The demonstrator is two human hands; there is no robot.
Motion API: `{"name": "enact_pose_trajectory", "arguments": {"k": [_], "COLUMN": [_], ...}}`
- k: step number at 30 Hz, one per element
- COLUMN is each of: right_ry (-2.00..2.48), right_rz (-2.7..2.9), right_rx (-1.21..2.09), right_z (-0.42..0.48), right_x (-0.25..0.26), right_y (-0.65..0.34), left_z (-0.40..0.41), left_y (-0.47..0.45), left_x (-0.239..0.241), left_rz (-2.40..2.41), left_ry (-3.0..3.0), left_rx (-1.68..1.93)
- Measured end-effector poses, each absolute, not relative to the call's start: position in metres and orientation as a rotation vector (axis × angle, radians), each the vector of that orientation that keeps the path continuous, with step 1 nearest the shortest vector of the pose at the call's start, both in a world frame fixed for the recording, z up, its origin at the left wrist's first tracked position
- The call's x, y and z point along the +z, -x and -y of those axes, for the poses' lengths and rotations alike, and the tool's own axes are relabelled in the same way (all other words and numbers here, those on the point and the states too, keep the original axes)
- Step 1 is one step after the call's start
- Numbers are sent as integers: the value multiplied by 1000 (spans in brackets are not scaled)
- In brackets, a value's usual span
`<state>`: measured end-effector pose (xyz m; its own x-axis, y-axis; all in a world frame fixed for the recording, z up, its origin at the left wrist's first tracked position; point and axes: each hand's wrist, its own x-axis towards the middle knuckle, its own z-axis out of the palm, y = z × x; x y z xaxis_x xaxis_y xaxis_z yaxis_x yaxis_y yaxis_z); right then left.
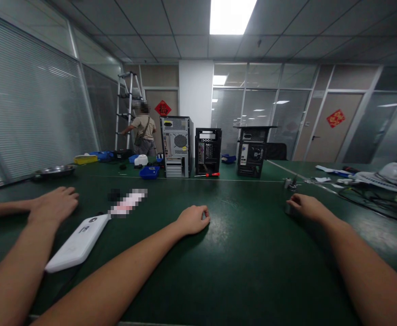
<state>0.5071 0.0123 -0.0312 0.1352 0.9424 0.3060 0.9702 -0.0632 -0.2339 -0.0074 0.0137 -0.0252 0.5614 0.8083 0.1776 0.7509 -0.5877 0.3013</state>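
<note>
My left hand (193, 219) rests on the green table (246, 253) near the middle, curled into a loose fist with nothing visible in it. My right hand (307, 206) lies further right, its fingers drawn together on a small grey object (288, 209) at the fingertips. Just beyond it stand some small metal parts (291, 182). A white flat device (78, 242) lies left of my left forearm. Another person's hand (54, 204) rests flat at the far left.
Three computer cases (176, 146) (208, 150) (253, 151) stand at the table's far side, with a red-handled screwdriver (208, 174), a blue tray (149, 171) and a metal bowl (55, 170). Cables and white cloth (394, 174) lie at the right. A person (144, 129) stands by a ladder.
</note>
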Motion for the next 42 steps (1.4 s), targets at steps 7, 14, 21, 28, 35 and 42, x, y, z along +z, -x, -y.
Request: {"name": "enact_pose_trajectory", "arguments": {"k": [7, 14, 21, 28, 35, 42], "right_ry": [1985, 1862, 1800, 1845, 1845, 1465], "right_rz": [1772, 1519, 1583, 1761, 1901, 2251], "right_rx": [-32, 470, 477, 454, 92, -2], "right_z": [-5, 4, 4, 2, -6, 2], "right_x": [-24, -30, -34, -36, -38, -16], "right_y": [-502, -499, -507, -509, -466, -325], "left_z": [-13, -13, -11, -13, -11, -3], "left_y": [7, 8, 6, 8, 9, 6], "left_x": [-24, -24, -23, -24, -24, -18], "left_rz": [-1322, -1317, -1349, -1330, -1311, -1267], "left_ry": [-2598, -2596, -2589, -2597, -2608, -2592], "left_rx": [439, 448, 432, 445, 465, 510]}}
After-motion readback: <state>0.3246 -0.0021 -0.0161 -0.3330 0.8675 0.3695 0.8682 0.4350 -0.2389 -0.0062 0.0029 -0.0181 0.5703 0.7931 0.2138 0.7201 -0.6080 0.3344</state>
